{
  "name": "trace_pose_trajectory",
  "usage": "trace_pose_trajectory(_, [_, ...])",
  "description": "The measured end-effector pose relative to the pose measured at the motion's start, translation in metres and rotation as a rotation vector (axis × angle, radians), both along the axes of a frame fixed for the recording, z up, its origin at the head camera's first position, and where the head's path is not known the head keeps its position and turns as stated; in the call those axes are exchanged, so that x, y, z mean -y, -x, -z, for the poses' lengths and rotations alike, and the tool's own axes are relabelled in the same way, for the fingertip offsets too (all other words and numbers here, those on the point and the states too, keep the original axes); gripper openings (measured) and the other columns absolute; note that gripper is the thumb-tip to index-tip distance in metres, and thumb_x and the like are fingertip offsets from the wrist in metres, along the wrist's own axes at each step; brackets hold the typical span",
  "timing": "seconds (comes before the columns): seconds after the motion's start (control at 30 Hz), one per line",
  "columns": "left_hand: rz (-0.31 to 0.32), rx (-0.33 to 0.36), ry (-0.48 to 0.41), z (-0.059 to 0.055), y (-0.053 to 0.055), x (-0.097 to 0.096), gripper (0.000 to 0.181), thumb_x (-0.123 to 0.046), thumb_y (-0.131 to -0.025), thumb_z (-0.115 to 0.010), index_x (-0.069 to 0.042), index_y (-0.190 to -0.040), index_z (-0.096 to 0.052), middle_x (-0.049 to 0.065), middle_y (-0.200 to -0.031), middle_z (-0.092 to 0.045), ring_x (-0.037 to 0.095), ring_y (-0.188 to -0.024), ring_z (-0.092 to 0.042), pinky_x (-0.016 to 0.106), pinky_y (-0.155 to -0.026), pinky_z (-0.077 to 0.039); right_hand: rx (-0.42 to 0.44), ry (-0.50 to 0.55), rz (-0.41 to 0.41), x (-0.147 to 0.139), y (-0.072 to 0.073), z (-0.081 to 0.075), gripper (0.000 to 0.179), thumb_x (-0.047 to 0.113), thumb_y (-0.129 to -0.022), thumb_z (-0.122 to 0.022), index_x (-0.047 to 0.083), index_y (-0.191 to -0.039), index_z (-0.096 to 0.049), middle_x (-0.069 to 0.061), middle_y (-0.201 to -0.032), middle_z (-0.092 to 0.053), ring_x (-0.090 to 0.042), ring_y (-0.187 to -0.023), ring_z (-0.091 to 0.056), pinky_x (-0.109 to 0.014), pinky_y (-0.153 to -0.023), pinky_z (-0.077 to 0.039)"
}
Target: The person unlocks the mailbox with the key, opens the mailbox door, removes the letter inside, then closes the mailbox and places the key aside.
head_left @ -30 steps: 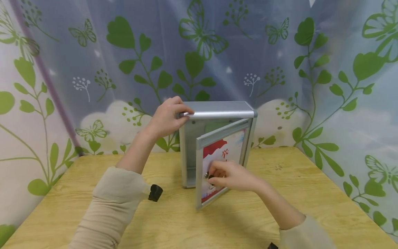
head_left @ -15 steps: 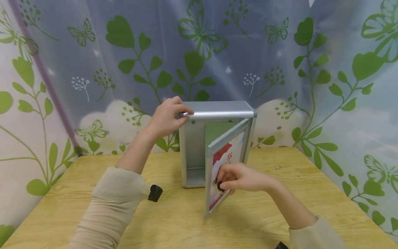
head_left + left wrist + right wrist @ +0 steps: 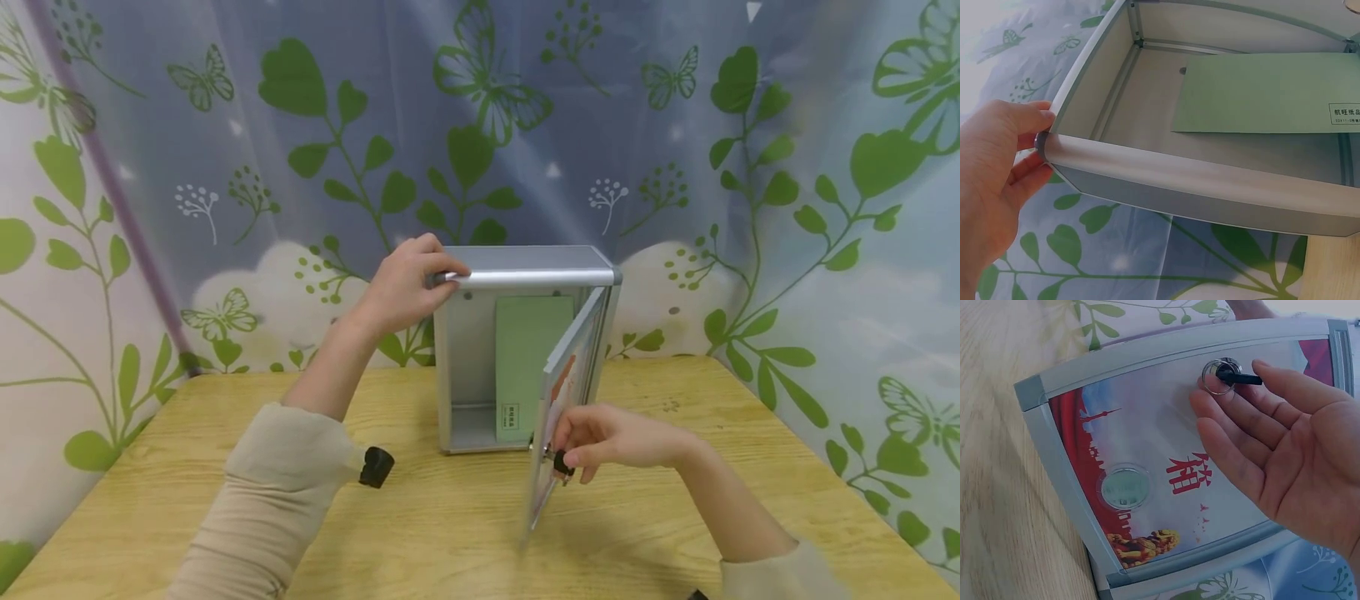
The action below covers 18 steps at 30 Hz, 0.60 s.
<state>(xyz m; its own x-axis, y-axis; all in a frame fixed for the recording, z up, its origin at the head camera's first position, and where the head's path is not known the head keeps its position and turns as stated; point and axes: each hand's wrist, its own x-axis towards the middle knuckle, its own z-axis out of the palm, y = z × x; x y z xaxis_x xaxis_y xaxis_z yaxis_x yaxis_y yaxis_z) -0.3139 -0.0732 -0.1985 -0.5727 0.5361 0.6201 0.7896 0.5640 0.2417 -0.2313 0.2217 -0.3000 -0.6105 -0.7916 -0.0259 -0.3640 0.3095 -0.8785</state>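
Note:
A silver metal box (image 3: 532, 260) stands on the table, its front door (image 3: 576, 329) swung out on the right side. My left hand (image 3: 405, 283) grips the box's top left corner, thumb on one side and fingers on the other. At the door's lock, my right hand (image 3: 618, 442) pinches a black-headed key (image 3: 1244, 379) with a metal ring (image 3: 1205, 384) hanging from it. Inside the box leans a green envelope (image 3: 528, 350) with a small printed label (image 3: 1346, 114). The door's front carries a printed poster with red characters (image 3: 1188, 473) and a round clear window (image 3: 1125, 487).
The wood-grain table (image 3: 420, 533) spreads out around the box. Behind it hangs a curtain (image 3: 600, 125) printed with green leaves and butterflies. A black strap end (image 3: 377, 467) sticks out from the left sleeve.
My right hand has pulled the door outward and to the right by the key, so the green envelope inside has come into view. The left hand has stayed on the box corner.

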Motion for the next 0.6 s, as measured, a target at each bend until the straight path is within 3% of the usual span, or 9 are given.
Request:
trace_pose_trajectory(0.2, [0.003,0.004,-0.008,0.001,0.002,-0.001,0.017,-0.007,-0.088,-0.062,-0.008,-0.102,-0.071,0.004,-0.088,-0.051,0.022,-0.079,-0.043,0.034,-0.070,-0.037,0.057,0.034,-0.119,-0.016,0.000,-0.004,0.016,0.006,-0.094,-0.050,-0.009,-0.101,-0.052,-0.025,-0.095,-0.062,-0.023,-0.088,-0.063,-0.042,-0.068,-0.053])
trace_pose_trajectory(0.4, [0.002,-0.002,-0.018,-0.002,0.002,0.000,0.017,-0.006,-0.087,-0.062,-0.007,-0.101,-0.071,0.005,-0.087,-0.051,0.022,-0.079,-0.043,0.034,-0.070,-0.036,0.103,0.073,-0.175,-0.032,0.001,-0.006,0.017,-0.001,-0.093,-0.049,-0.010,-0.106,-0.052,-0.016,-0.096,-0.063,-0.018,-0.088,-0.062,-0.044,-0.065,-0.053])
trace_pose_trajectory(0.6, [0.001,0.013,-0.026,-0.002,0.002,0.001,0.017,-0.006,-0.087,-0.062,-0.007,-0.102,-0.071,0.005,-0.087,-0.050,0.022,-0.079,-0.042,0.034,-0.069,-0.036,0.160,0.146,-0.236,-0.048,0.003,-0.004,0.022,-0.007,-0.093,-0.045,-0.011,-0.113,-0.052,-0.022,-0.101,-0.063,-0.019,-0.087,-0.063,-0.046,-0.059,-0.053])
